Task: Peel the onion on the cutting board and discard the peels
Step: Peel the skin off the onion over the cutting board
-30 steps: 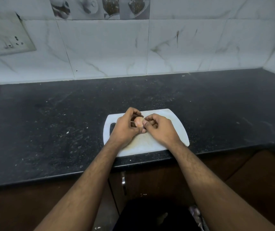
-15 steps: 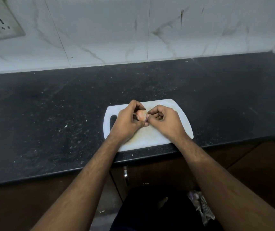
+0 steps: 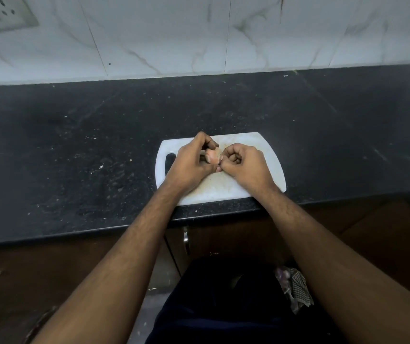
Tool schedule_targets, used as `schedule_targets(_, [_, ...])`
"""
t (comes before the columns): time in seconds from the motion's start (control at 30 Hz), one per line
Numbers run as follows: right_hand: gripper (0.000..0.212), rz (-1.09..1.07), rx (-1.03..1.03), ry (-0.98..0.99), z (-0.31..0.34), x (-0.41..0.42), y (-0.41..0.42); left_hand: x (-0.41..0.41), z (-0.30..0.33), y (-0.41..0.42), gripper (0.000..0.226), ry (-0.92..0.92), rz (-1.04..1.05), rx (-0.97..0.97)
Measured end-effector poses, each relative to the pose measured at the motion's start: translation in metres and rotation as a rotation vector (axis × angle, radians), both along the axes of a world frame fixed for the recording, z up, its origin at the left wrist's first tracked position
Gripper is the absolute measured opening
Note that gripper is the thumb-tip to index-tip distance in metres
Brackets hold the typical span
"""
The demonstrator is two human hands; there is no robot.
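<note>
2 hands are meeting over the middle of the cutting board [image 3: 271, 170], with the onion [image 3: 210, 155] sitting between them, mostly hidden. Left hand [image 3: 194, 162] is curling around the onion from the left, cradling it. Right hand [image 3: 242, 165] is pinching thumb against fingers at the onion's right flank, seemingly on a skin edge; the peel itself is too small to confirm. Long axis cannot be told. Judgement: next pull is likely going rightward, away from the holding hand.
</note>
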State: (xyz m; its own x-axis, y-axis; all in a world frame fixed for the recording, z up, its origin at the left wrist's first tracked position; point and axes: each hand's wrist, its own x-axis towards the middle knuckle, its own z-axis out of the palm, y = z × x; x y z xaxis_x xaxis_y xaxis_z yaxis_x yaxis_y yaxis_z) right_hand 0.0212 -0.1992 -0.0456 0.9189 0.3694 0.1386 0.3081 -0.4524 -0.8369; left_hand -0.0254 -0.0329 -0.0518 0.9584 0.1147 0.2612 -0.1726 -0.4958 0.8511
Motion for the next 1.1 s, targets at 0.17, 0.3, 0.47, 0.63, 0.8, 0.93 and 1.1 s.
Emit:
schedule_targets(0.17, [0.009, -0.067, -0.035, -0.031, -0.006, 0.003, 0.000, 0.000, -0.002, 0.002, 0.047, 0.017, 0.008, -0.044])
schedule_targets(0.3, [0.009, -0.079, -0.034, -0.052, -0.006, 0.003, 0.001, 0.001, -0.003, 0.003, 0.049, 0.033, 0.004, -0.063])
schedule_targets(0.47, [0.012, -0.108, 0.043, -0.090, -0.006, 0.004, -0.001, 0.002, -0.005, 0.003, 0.051, 0.015, 0.021, -0.051])
schedule_targets(0.63, [0.012, -0.006, 0.076, -0.075, -0.007, 0.006, -0.003, 0.005, -0.007, 0.005, 0.052, -0.003, 0.041, -0.031])
schedule_targets(0.8, [0.009, 0.001, 0.131, -0.067, -0.009, 0.006, -0.004, 0.007, -0.009, 0.005, 0.054, -0.034, 0.045, 0.061])
schedule_targets(0.93, [0.003, 0.005, 0.110, -0.062, -0.010, 0.007, -0.004, 0.007, -0.009, 0.005, 0.056, -0.040, 0.035, 0.091])
schedule_targets(1.1, [0.005, -0.011, 0.054, -0.049, -0.011, 0.006, -0.003, 0.009, -0.009, 0.006, 0.066, 0.002, 0.019, 0.122])
